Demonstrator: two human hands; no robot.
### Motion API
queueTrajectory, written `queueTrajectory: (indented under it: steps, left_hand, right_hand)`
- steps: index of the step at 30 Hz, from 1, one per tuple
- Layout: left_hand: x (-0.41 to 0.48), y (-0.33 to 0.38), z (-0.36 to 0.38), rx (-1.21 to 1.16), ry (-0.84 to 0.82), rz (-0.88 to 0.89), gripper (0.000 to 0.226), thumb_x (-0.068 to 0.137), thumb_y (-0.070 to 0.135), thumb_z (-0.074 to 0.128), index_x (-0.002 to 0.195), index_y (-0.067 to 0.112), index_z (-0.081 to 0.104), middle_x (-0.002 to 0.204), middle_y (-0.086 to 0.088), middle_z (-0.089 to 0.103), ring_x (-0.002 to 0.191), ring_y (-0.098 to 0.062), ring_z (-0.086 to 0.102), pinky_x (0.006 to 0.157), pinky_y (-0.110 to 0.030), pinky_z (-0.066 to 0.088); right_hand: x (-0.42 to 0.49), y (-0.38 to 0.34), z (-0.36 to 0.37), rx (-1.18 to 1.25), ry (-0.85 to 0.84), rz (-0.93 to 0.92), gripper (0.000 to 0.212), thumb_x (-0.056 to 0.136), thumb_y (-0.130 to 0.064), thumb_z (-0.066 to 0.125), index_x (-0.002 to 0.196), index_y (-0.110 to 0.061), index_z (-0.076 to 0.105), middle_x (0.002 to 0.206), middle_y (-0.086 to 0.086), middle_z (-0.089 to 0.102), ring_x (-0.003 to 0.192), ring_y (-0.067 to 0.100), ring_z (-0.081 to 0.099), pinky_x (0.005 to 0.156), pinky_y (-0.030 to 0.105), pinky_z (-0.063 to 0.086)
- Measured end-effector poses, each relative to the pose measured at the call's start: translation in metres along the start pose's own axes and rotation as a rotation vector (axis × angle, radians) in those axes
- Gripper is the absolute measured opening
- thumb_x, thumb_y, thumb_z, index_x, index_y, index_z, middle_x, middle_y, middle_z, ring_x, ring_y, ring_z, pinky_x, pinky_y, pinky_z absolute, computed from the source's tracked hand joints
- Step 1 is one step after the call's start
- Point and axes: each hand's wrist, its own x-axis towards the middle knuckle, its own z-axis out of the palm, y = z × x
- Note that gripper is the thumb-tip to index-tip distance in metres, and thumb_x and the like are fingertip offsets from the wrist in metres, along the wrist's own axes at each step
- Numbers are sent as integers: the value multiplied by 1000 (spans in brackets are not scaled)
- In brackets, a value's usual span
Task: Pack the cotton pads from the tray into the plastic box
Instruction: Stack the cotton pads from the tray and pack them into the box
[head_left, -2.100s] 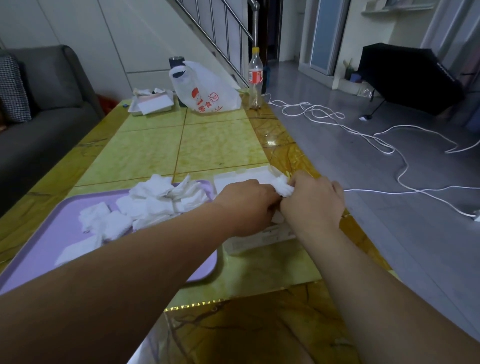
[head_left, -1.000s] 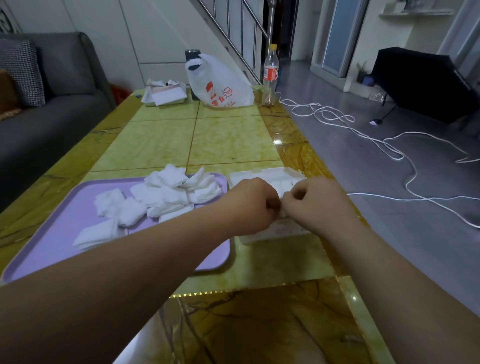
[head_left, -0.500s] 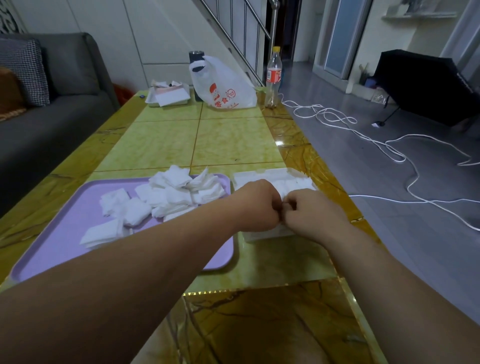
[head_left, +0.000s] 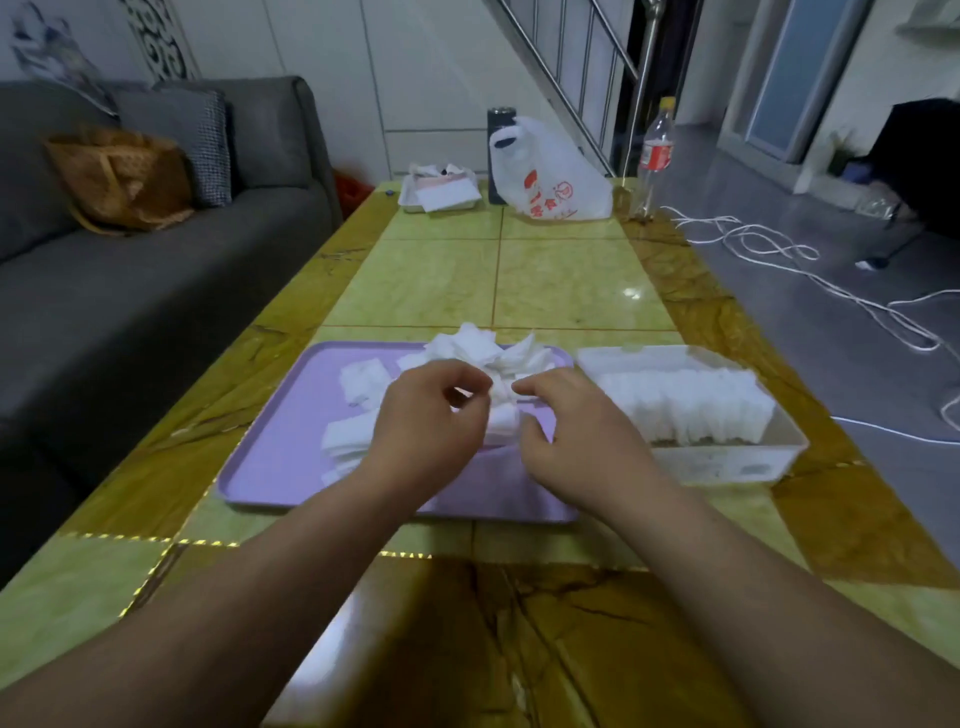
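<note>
Loose white cotton pads (head_left: 485, 351) lie heaped at the far side of a purple tray (head_left: 260, 480). Right of the tray stands a clear plastic box (head_left: 727, 460) with a row of cotton pads (head_left: 685, 400) standing on edge inside. Both hands hover over the tray's middle, close together. My left hand (head_left: 431, 421) has curled fingers, and its thumb and forefinger pinch at a pad. The fingers and thumb of my right hand (head_left: 576, 431) curve round a small pad (head_left: 503, 422) that sits between the two hands.
The yellow tiled table (head_left: 561, 280) carries a white plastic bag (head_left: 550, 176), a bottle (head_left: 655, 156), a dark cup (head_left: 500, 130) and a small tray of papers (head_left: 441, 192) at its far end. A grey sofa (head_left: 156, 270) stands to the left. White cable (head_left: 779, 260) lies on the floor to the right.
Both hands have left the plastic box and moved left to the pads on the tray. The row of pads in the box is now uncovered.
</note>
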Motion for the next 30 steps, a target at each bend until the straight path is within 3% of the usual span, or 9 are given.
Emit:
queueTrajectory:
  steps: [3,5,7,12,15,18,21,25,30]
  left_hand:
    - [10,-35,-31,260,15,-115,28,78,31,64,105,36,71,124,11,65,118,-18,59,99,-40,50]
    - [8,-55,-40,255,-66,-246,45,70,32,59,114,37,69,131,6,61,117,-24,62,99,-44,53]
    - [5,-68,-36,239,-119,-267,45,71,27,59,114,34,69,129,4,62,114,-25,64,99,-41,54]
    - [11,-65,-23,190,-203,-122,37,80,16,63,114,30,69,126,5,60,111,-18,61,94,-37,54]
    - [10,-66,-32,147,-215,-89,42,81,16,64,120,29,69,130,9,60,116,-11,57,95,-24,43]
    - [9,-72,-54,200,-255,-154,56,73,33,59,129,34,63,136,12,59,122,-10,55,97,-25,41]
    - [6,-72,-62,250,-286,-224,65,67,39,57,132,33,63,133,8,62,122,-15,58,103,-33,48]
    - [2,-65,-45,101,-295,-141,49,80,20,74,128,26,66,125,8,67,116,-11,65,100,-33,54]
    - [-3,-64,-36,-56,-392,-111,52,80,7,69,129,28,66,122,12,69,108,4,66,92,-17,55]
  right_hand:
    - [7,-1,26,-102,-171,60,66,92,-36,52,155,-21,39,166,9,25,155,27,19,124,46,24]
    - [11,3,36,-235,-240,60,76,97,-44,55,162,-25,20,172,6,-1,158,28,-4,128,46,8]
    - [15,6,42,-346,-298,-4,80,98,-51,52,163,-29,12,172,2,-10,158,26,-11,128,46,3]
    - [10,7,49,-263,-323,15,64,100,-45,53,158,-27,31,172,1,10,156,24,20,123,45,23]
    - [3,3,45,-281,-279,38,55,98,-42,57,149,-26,47,167,3,26,144,31,41,116,40,36]
    - [2,3,43,-312,-188,-12,38,94,-37,61,127,-19,65,137,5,51,121,30,57,100,39,48]
    - [1,0,45,-364,-119,-38,30,91,-36,64,109,-13,70,118,7,48,108,31,55,90,44,52]
    - [-4,-12,49,-287,-39,-147,27,89,-32,62,105,-13,73,108,6,51,100,29,55,80,46,55]
    - [-8,-12,42,27,-74,61,16,94,-15,62,105,-20,71,103,-1,62,82,9,58,78,20,46]
